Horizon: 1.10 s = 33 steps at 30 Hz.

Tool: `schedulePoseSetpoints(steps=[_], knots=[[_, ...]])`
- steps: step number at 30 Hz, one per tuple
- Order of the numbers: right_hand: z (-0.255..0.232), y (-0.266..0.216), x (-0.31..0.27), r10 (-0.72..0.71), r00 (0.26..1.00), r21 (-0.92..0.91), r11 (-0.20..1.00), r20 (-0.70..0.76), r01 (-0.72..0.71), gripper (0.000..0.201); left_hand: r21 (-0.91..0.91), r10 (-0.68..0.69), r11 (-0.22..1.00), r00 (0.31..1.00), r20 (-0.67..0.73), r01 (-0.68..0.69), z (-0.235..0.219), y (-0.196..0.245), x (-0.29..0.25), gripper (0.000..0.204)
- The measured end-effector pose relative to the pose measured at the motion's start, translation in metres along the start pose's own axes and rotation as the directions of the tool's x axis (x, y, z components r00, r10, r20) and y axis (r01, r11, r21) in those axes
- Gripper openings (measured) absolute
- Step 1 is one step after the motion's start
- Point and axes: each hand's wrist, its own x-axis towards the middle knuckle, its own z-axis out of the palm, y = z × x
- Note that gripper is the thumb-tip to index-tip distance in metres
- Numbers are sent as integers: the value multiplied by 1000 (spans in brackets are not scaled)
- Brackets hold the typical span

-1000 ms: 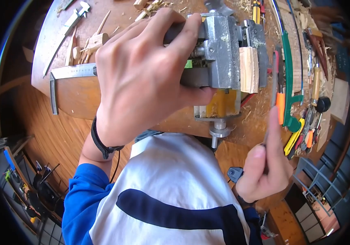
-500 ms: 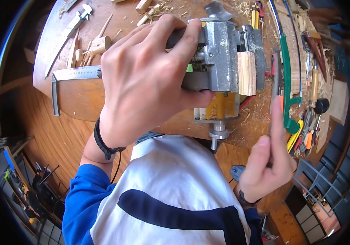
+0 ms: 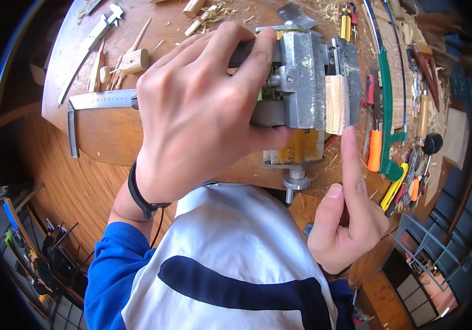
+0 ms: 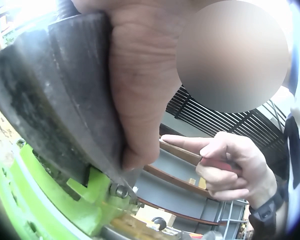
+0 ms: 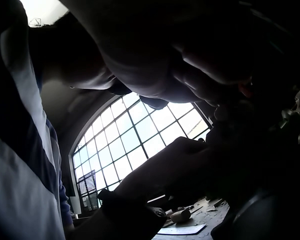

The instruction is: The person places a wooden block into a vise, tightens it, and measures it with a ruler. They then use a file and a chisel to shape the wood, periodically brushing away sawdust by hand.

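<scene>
My left hand (image 3: 197, 104) grips the back of a grey metal bench vise (image 3: 302, 77), index finger over its top and thumb along its lower side. In the left wrist view the thumb lies against the vise's dark body (image 4: 85, 85). A pale wood block (image 3: 335, 104) is clamped between the jaws. My right hand (image 3: 351, 220) holds a red-handled tool (image 4: 221, 165), the handle showing inside the curled fingers. The index finger points straight forward, its tip right at the block's near end. The tool's working end is hidden in the head view.
Right of the vise lie a red-handled tool, an orange handle (image 3: 375, 151), a green saw frame (image 3: 387, 110) and a yellow cutter (image 3: 395, 190). To the left are a try square (image 3: 101, 99), calipers (image 3: 95, 38) and carved wood pieces (image 3: 131, 61). Shavings scatter over the bench.
My right hand has moved left, from beside the orange handle to the near end of the wood block. The left hand keeps its hold on the vise.
</scene>
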Motion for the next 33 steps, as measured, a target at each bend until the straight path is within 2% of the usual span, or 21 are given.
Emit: schedulePoseSetpoints(steps=[3, 6, 9, 15, 18, 24, 27, 30, 33], knots=[[-7, -5, 2, 44, 997, 0, 999, 68, -44, 52, -5, -5, 1000, 1000, 7, 6, 0, 1, 0, 76], [-6, -1, -4, -10, 995, 29, 1000, 97, 7, 49, -1, 3, 1000, 1000, 2, -3, 0, 0, 0, 76], [-5, -5, -2, 45, 994, 8, 999, 97, -46, 51, -14, -7, 1000, 1000, 5, 7, 0, 0, 0, 76], [4, -2, -5, -23, 999, 3, 1000, 33, 22, 56, -1, -10, 1000, 1000, 14, 10, -1, 1, 0, 76], [-1, -8, -12, 25, 996, -55, 998, 81, -21, 57, 9, -17, 1000, 1000, 15, 17, -1, 1, 0, 76], [-3, -12, -14, 31, 995, -57, 998, 94, -26, 55, 12, -37, 999, 998, 43, 37, -4, 4, 1, 74], [-1, -7, -7, 6, 995, -43, 999, 98, -2, 55, 32, 21, 999, 1000, 15, -21, -9, 18, 13, 73], [3, -8, -5, 38, 997, -39, 999, 64, -36, 59, 34, 114, 993, 980, -162, -110, 29, -22, -8, 72], [4, -8, -10, 15, 999, -56, 998, 38, -13, 60, 206, 147, 969, 988, -51, -134, 14, -19, -5, 71]])
